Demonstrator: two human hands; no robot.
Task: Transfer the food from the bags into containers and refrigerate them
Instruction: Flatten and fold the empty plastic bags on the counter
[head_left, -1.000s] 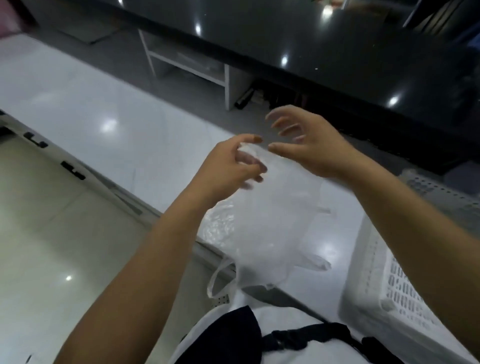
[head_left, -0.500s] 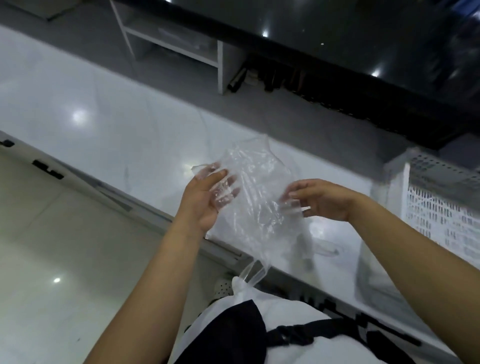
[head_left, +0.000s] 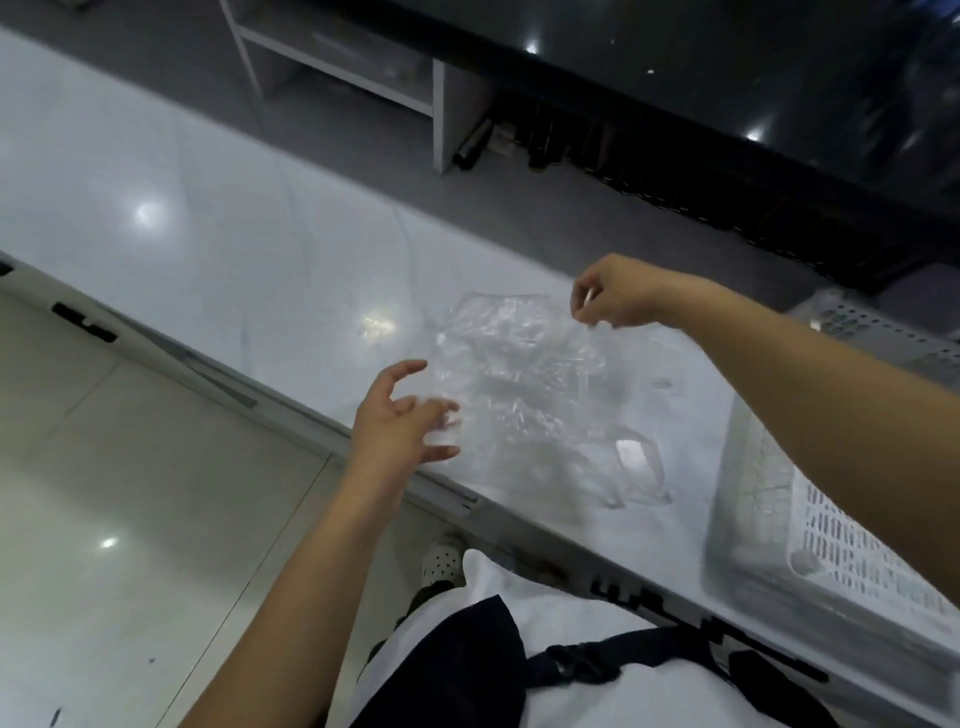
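Observation:
A clear, crumpled plastic bag (head_left: 524, 384) is spread over the white counter (head_left: 249, 249), its handle loops trailing toward the near edge. It looks empty. My right hand (head_left: 610, 299) pinches the bag's far right corner with curled fingers. My left hand (head_left: 400, 421) hovers at the bag's left edge, fingers spread and relaxed, fingertips touching or nearly touching the plastic. No food or container shows in the head view.
A white perforated plastic basket (head_left: 841, 540) stands on the counter at the right. A dark glossy counter (head_left: 727, 78) with white shelving (head_left: 363, 67) under it runs across the back. Pale floor tiles (head_left: 130, 493) lie to my left, below the counter edge.
The bag has gone from being held up between both hands down onto the counter. My left hand let go and opened; my right hand moved right and farther away, still pinching the bag.

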